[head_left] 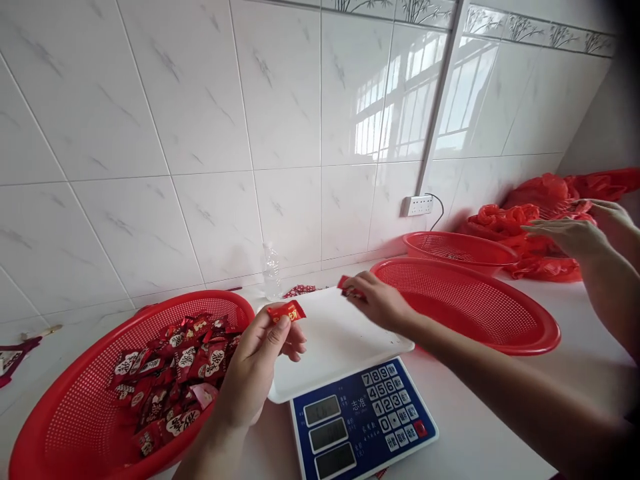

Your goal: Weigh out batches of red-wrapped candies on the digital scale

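Between the thumb and fingers of my left hand is a small red candy packet with yellow lettering. My right hand is closed on another red candy packet, partly hidden by the fingers. Both hands are above the white pan of a digital scale, whose blue panel has number keys and three displays. To the left of my left hand stands a red plastic basket with a heap of dark red wrapped candies in it.
Two red baskets, a nearer one and a farther one, stand on the right. A clear bottle is near the tiled wall. Another person's hands reach over red plastic bags at far right. A power socket is on the wall.
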### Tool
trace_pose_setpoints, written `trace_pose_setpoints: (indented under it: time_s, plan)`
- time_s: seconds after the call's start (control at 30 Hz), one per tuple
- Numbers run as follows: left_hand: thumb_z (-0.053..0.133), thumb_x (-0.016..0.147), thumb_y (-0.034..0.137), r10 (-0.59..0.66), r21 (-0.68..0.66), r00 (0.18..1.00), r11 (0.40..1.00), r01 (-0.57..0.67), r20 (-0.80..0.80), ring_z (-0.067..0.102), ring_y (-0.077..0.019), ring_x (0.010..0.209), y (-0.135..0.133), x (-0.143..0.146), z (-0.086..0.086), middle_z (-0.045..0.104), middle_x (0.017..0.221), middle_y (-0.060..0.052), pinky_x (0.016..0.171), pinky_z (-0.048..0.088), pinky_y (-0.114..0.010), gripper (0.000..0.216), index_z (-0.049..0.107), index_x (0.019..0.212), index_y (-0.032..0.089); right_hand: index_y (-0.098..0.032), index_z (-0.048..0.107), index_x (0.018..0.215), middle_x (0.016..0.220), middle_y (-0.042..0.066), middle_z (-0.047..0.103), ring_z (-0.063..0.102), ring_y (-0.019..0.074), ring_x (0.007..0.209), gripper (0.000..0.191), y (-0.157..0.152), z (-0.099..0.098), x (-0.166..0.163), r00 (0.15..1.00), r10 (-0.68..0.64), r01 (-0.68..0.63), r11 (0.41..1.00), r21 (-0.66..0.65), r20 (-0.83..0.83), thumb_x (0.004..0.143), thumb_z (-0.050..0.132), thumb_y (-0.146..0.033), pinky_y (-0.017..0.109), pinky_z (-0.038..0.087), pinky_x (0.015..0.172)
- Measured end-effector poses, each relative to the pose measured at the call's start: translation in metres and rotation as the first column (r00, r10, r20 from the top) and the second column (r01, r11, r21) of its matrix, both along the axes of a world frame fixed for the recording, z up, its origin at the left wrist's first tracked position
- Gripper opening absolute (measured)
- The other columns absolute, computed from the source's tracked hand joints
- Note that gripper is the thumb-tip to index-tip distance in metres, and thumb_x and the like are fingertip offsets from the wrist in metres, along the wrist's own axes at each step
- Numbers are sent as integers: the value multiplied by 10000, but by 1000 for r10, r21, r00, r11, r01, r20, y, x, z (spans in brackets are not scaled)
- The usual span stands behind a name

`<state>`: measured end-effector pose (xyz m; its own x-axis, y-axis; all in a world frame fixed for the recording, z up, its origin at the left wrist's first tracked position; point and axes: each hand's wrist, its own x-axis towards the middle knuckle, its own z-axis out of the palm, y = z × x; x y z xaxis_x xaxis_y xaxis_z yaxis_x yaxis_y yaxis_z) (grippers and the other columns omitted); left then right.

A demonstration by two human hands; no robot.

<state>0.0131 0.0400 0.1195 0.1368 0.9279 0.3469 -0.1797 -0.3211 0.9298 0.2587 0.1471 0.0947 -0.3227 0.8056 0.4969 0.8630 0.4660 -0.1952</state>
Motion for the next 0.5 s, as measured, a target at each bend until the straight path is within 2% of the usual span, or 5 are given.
trace_pose_setpoints:
  time_s: [0.13, 0.27, 0.4, 0.47, 0.5]
  plan:
    - [494, 927, 410, -36, -42, 999, 998, 36, -5, 593, -156, 764, -1, 1, 0, 643, 844, -33, 638, 482, -271, 237, 587, 998, 204, -251, 597, 1084, 1150, 94, 586, 624, 227, 823, 269, 0, 6, 53, 967, -254, 255, 967, -15, 8, 918, 425, -374, 264, 427, 511]
    - [471, 940, 405, -58, -63, 998, 996, 56, -21, 607, -154, 751, -2, 2, -1, 668, 852, -35, 667, 483, -284, 228, 527, 1056, 217, -196, 636, 1056, 1097, 148, 637, 650, 292, 803, 297, 1, 3, 86, 928, -367, 371, 924, -88, 61, 878, 456, -351, 328, 461, 518]
    - [473, 935, 425, -58, -25, 991, 998, 55, -125, 593, -153, 786, 0, 2, -4, 649, 886, -30, 676, 478, -275, 229, 546, 1009, 222, -135, 630, 1125, 1198, 224, 599, 587, 417, 1034, 366, -2, 2, 83, 937, -346, 348, 933, -93, 35, 840, 500, -324, 537, 479, 749]
    - [497, 919, 444, -46, -13, 972, 999, 45, -229, 573, -149, 797, 2, 3, -5, 625, 895, -24, 694, 473, -271, 246, 570, 995, 222, -166, 618, 1155, 1244, 190, 585, 557, 375, 1112, 369, -13, 6, 65, 967, -255, 253, 964, -87, -9, 882, 454, -352, 534, 460, 849]
    - [507, 910, 457, -37, -14, 957, 999, 35, -288, 560, -144, 780, 2, 4, -6, 613, 874, -18, 699, 468, -271, 259, 584, 986, 221, -193, 617, 1156, 1233, 156, 601, 574, 323, 1104, 364, -22, 9, 53, 983, -183, 180, 979, -95, -31, 904, 431, -380, 477, 476, 864]
